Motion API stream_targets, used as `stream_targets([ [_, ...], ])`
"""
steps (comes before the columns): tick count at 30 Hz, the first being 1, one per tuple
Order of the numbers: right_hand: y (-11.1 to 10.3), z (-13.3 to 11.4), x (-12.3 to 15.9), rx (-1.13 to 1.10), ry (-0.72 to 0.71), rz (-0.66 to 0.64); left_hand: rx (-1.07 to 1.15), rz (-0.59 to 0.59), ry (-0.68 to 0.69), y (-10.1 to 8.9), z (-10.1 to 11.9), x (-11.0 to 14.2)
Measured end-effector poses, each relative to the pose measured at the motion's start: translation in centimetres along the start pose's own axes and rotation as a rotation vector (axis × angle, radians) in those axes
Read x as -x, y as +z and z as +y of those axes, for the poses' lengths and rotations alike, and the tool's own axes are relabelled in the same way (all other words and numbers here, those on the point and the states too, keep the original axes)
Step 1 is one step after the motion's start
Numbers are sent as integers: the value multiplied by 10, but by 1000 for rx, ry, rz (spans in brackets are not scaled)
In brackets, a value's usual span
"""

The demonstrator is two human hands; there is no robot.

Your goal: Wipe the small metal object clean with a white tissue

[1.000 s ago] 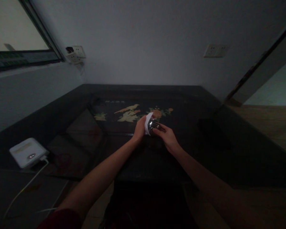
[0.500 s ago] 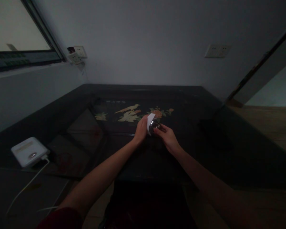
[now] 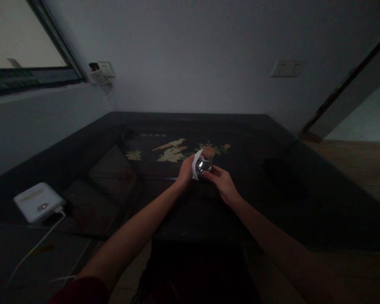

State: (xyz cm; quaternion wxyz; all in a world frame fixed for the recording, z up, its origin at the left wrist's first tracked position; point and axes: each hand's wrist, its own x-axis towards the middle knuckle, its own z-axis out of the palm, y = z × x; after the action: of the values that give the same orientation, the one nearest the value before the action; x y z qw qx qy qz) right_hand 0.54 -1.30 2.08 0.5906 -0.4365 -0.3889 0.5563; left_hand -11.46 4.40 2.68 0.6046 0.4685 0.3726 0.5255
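Observation:
My left hand [image 3: 185, 171] is closed on a thin white sheet [image 3: 196, 164], which looks like tissue or paper. The sheet curves against the left side of a small, shiny, dark rounded object [image 3: 203, 168]. My right hand [image 3: 222, 180] grips that object from the right, between thumb and fingers. Bright reflections show on its surface; its exact kind is too dark and small to make out. Both hands are close together over the front middle of a dark table [image 3: 202, 211], and some of my left fingers are hidden behind the sheet.
A white box-like device [image 3: 39, 202] with a white cable [image 3: 34, 249] sits at the table's left. Bird and flower decorations [image 3: 171, 153] mark the tabletop behind my hands. Sockets [image 3: 287, 68] are on the wall at the back, and a window [image 3: 25, 33] is at upper left.
The white sheet now wraps more closely round the left side of the shiny object and looks more crumpled. My left hand has shifted slightly left; my right hand keeps its grip.

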Motion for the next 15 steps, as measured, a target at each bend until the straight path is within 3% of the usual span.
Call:
stream_targets([
  [4,0,1,-2,-35,-19,1,297,-95,-200,2,2,-3],
  [8,-1,4,-4,-75,-19,23,392,-183,-295,3,5,-3],
  [11,-1,4,-4,-75,-23,13,380,-153,-269,3,5,-3],
  [15,0,5,-4,-57,-34,20,173,-60,-102,2,5,-1],
])
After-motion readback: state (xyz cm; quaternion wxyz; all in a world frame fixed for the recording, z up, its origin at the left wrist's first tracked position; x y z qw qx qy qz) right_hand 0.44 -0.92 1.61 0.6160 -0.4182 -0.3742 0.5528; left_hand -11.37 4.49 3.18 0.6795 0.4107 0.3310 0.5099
